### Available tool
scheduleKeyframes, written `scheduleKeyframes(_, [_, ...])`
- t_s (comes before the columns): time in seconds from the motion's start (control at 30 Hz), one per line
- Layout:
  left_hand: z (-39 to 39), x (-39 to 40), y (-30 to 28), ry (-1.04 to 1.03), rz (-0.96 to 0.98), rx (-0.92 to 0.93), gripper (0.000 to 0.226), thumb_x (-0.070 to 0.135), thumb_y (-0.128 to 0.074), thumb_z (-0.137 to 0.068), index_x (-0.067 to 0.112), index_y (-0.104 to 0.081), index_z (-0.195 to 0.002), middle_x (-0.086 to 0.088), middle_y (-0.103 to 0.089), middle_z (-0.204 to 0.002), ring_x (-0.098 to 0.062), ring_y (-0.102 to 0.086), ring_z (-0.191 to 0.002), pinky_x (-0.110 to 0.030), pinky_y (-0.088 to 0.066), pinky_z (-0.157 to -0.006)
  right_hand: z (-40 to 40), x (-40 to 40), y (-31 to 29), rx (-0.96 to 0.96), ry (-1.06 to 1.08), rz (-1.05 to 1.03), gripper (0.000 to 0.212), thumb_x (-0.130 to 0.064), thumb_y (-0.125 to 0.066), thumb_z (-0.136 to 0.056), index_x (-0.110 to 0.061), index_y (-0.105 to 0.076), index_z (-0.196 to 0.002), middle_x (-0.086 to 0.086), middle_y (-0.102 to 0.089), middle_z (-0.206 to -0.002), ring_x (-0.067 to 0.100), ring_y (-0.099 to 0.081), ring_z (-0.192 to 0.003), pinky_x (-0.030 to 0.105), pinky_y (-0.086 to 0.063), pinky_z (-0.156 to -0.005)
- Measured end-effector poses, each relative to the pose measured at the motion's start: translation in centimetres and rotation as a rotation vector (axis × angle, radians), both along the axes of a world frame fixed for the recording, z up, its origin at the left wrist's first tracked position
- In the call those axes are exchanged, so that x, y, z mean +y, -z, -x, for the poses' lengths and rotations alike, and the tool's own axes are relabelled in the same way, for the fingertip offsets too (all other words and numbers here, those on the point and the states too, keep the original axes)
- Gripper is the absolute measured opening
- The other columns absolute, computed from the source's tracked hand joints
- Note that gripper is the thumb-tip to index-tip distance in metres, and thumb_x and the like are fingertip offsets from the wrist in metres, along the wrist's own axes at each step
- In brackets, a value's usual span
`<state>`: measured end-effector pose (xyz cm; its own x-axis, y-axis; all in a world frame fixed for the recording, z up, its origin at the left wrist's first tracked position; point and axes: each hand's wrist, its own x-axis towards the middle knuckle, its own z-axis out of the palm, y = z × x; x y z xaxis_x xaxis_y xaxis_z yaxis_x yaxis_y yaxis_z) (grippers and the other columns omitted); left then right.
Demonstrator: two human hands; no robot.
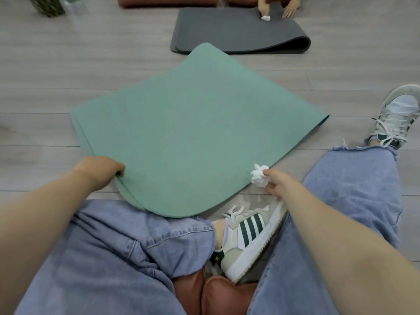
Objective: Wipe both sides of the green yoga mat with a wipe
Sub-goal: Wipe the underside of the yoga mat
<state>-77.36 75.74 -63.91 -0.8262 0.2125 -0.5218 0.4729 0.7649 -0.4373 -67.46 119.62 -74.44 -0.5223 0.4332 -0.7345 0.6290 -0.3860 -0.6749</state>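
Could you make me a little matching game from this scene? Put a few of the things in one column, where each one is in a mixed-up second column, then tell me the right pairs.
Things:
1. green yoga mat
2. crumpled white wipe
3. grey mat
4. striped sneaker

Places:
A. pinched in the right hand
B. on the floor at the far end, another person's hands on it
C. between the person's denim legs
D. folded on the floor, its near edge gripped by the left hand

Pairs: 1-D, 2-A, 3-B, 4-C
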Motion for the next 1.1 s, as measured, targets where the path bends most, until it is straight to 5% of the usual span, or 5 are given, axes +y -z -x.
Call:
scheduleKeyframes(0.27, [1.6, 5.0, 3.7, 0.003, 0.102, -0.198, 0.055, 0.012, -0.035, -0.101, 0.033, -0.031, -0.152, 0.005, -0.038, -0.155, -0.02, -0.043, -0.138, -0.036, -0.039, -0.109, 3.0, 0.5, 3.7, 0.028, 0.025, -0.207, 0.017, -0.013, -0.06, -0.085, -0.015, -0.055, -0.069, 0.016, -0.066, -0.103, 0.032, -0.065, -0.093, 0.046, -0.052, -0.089])
scheduleKeyframes(0.4, [-0.3, 12.8, 7.9, 0.01, -0.311, -0.248, 0.059, 0.037, -0.049, -0.098, 0.03, -0.028, -0.152, 0.002, -0.029, -0.159, -0.025, -0.032, -0.143, -0.043, -0.033, -0.114, 4.1, 0.9, 3.7, 0.072, 0.118, -0.206, 0.021, -0.012, -0.063, -0.085, -0.015, -0.054, -0.067, 0.016, -0.06, -0.089, 0.022, -0.054, -0.062, 0.032, -0.044, -0.057])
scheduleKeyframes(0.5, [-3.2, 18.1, 10.7, -0.027, -0.463, -0.285, 0.083, 0.058, -0.057, -0.089, 0.031, -0.015, -0.155, 0.0, -0.007, -0.165, -0.029, -0.012, -0.15, -0.052, -0.023, -0.118, 5.7, 1.1, 3.5, 0.077, 0.134, -0.148, 0.006, -0.012, -0.059, -0.088, -0.012, -0.059, -0.081, 0.011, -0.056, -0.094, 0.02, -0.052, -0.066, 0.038, -0.052, -0.074])
scheduleKeyframes(0.7, [-5.6, 21.2, 14.6, -0.104, -0.427, -0.25, 0.105, 0.068, -0.058, -0.083, 0.03, 0.005, -0.157, -0.003, 0.017, -0.164, -0.035, 0.007, -0.151, -0.066, -0.014, -0.114, 8.0, 2.9, 4.5, -0.025, 0.128, -0.088, 0.021, -0.017, -0.06, -0.086, -0.017, -0.055, -0.106, 0.005, -0.059, -0.097, 0.019, -0.058, -0.081, 0.026, -0.044, -0.054])
scheduleKeyframes(1.1, [-5.2, 19.8, 15.1, 0.042, -0.38, -0.24, 0.091, 0.048, -0.054, -0.095, 0.024, 0.008, -0.157, -0.006, 0.014, -0.165, -0.038, 0.003, -0.15, -0.063, -0.017, -0.115, 8.3, 3.3, 5.7, -0.017, 0.035, -0.339, 0.02, -0.027, -0.063, -0.074, -0.02, -0.05, -0.062, 0.007, -0.053, -0.073, 0.02, -0.048, -0.069, 0.034, -0.045, -0.065])
